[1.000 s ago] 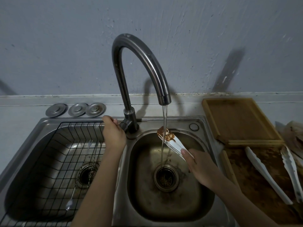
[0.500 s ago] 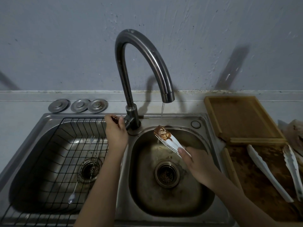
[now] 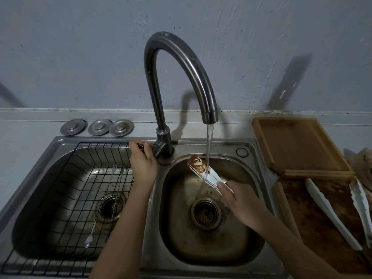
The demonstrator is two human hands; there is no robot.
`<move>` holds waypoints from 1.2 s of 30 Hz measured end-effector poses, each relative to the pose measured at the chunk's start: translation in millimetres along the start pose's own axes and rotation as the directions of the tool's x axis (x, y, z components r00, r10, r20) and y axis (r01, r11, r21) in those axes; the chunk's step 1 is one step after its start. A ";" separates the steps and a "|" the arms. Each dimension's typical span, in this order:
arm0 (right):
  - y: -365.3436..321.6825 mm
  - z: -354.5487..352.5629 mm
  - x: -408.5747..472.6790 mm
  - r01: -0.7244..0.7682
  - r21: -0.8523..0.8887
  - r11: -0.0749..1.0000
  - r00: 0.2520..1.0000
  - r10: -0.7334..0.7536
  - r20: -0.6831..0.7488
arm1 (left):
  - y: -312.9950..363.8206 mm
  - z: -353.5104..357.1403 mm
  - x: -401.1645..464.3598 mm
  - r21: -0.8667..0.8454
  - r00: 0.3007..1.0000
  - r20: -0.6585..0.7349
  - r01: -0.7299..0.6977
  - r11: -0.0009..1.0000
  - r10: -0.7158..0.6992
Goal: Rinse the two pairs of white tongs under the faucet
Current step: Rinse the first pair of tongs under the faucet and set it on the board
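My right hand [image 3: 244, 204] holds one pair of white tongs [image 3: 209, 174] over the right sink basin [image 3: 237, 252]. Its tips, smeared with brown sauce [image 3: 196, 163], point up and left. Water runs from the curved faucet [image 3: 181, 57] and hits the tongs just right of the dirty tips. My left hand [image 3: 142, 160] grips the faucet handle at the tap's base. A second pair of white tongs [image 3: 330, 214] lies on the stained wooden board [image 3: 314, 222] at the right.
The left basin holds a black wire rack [image 3: 66, 198] with a fork and a long spoon [image 3: 90, 236] inside. Three metal drain covers [image 3: 98, 127] sit behind it. A wooden tray [image 3: 298, 146] stands at the back right. Another white utensil [image 3: 362, 206] lies at the far right edge.
The water stream thinned half a second ago and now runs full again. My left hand stays on the handle. The tongs shifted slightly under the stream.
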State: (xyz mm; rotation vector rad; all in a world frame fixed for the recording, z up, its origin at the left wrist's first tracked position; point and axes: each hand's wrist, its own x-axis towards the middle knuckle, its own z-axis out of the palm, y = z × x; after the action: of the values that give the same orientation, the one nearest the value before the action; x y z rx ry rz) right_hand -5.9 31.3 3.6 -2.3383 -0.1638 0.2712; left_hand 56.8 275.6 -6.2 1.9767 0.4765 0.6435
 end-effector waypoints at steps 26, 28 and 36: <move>0.6 4.3 -16.3 -0.023 -0.087 0.996 0.992 0.034 0.123 | 7.5 37.9 -110.9 -0.135 0.839 0.346 0.488 0.862 -0.421; 0.6 3.7 -16.5 -0.020 -0.092 0.996 0.992 0.031 0.118 | 9.5 38.7 -103.8 -0.109 0.850 0.316 0.473 0.874 -0.421; 4.1 1.9 -16.3 -0.016 -0.079 0.997 0.992 0.026 0.127 | 17.2 47.2 -101.5 -0.061 0.808 0.389 0.502 0.862 -0.443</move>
State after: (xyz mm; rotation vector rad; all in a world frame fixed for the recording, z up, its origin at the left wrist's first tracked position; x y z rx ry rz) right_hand -22.0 26.5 1.7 -2.4017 -0.2152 0.4325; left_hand 7.5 177.5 -33.8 1.6738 0.6364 -0.0094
